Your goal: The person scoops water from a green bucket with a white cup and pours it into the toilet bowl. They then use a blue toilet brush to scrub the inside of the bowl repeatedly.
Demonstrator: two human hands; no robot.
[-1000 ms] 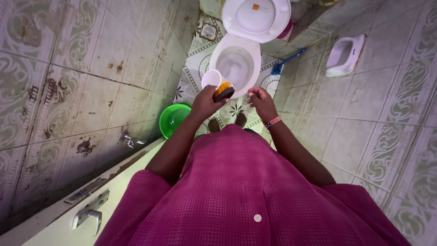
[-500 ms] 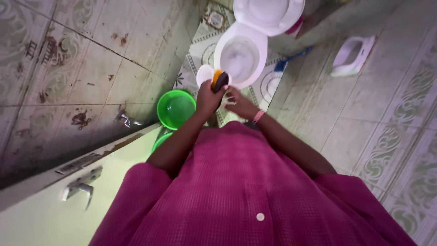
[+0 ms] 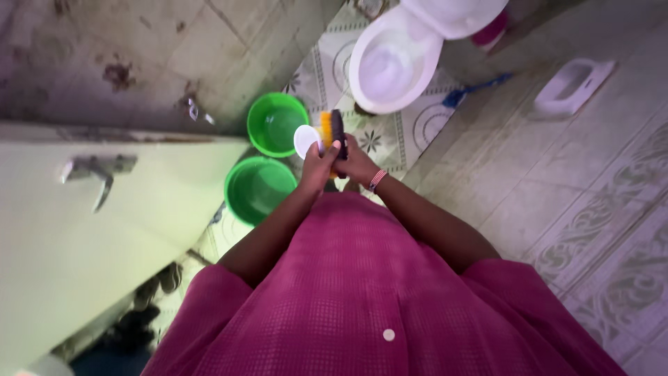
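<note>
My left hand (image 3: 315, 167) is closed around a small white cup (image 3: 304, 140) and a scrub brush (image 3: 332, 129) with yellow bristles and a dark back, held together in front of my chest. My right hand (image 3: 360, 166), with a beaded bracelet on its wrist, presses against the left one and grips the lower end of the brush. Both hands hover over the patterned floor, just right of two green buckets.
One green bucket (image 3: 277, 120) stands near the wall tap (image 3: 195, 109), another green bucket (image 3: 259, 188) by the pale door (image 3: 62, 237) with its metal handle (image 3: 90, 171). The white toilet (image 3: 394, 64) is ahead. A blue brush (image 3: 474, 90) and a white holder (image 3: 573, 88) are at the right.
My view has swung left and back from the toilet. My right hand has come across to join the left on the brush. The door and a second bucket now show.
</note>
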